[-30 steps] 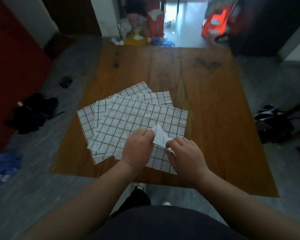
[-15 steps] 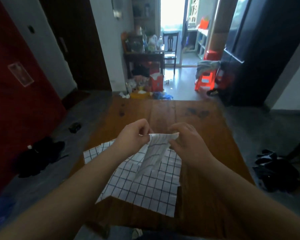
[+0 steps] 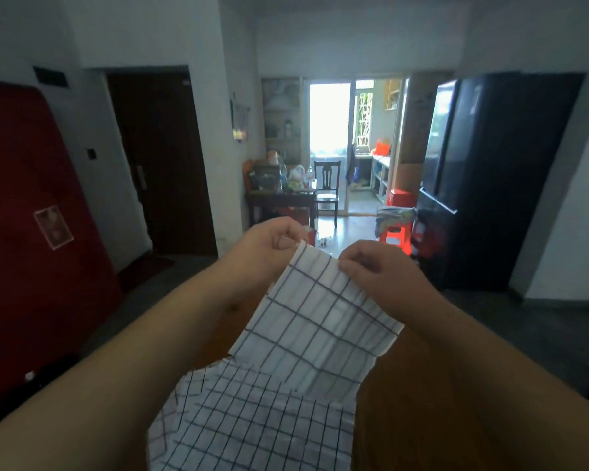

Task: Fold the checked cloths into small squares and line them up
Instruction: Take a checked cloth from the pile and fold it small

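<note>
- The left hand was held up in front of the person at about chest height, its fingers curled tight and pinching the top left corner of one checked cloth.
- The right hand was level with it and close beside it, its fingers also curled and pinching the same top edge a little further right.
- The cloth hung down from both hands in the air, white with a dark grid, loosely creased, its lower right corner free and its lower edge dropping toward the pile below.
- The remaining checked cloths lay overlapped and flat on the brown wooden table, low in the view between the two forearms.
- To the left stood a tall red padded panel leaning at the wall, and a dark wooden door beyond it.
- A black fridge stood on the right.
- Further back, by a bright doorway, were a dark chair and an orange-red stool with cloth heaped on it.
</note>
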A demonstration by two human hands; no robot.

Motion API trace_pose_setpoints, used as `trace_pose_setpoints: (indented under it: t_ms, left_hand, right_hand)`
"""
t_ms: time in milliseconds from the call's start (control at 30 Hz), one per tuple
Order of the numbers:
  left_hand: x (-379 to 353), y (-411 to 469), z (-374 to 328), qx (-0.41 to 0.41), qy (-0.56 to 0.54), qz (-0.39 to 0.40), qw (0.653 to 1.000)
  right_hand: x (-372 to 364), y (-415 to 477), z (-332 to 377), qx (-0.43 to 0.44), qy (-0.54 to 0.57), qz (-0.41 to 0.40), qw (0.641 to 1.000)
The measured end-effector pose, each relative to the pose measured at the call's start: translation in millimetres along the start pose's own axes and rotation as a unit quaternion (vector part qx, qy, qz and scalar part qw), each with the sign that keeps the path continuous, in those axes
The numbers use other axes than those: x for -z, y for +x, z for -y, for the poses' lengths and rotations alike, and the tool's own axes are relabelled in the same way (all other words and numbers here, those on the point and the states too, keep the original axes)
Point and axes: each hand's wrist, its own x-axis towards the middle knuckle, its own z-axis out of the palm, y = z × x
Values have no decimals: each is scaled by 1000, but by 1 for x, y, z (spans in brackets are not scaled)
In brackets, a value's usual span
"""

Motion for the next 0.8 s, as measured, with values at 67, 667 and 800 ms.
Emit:
trace_pose_setpoints:
  t_ms: [67,667,800]
  left_hand:
    - [6,8,-17,-6,-4,1,1000]
    - [26,55,-117,-106,107,-26,988]
    - [27,63,-120,-128,71,-59,987]
  right_hand:
    - [13,10,10,13,-7,-18,1000]
    - [75,49,71,71,-44,-137,987]
    - [82,51,79,58,-19,-119,991]
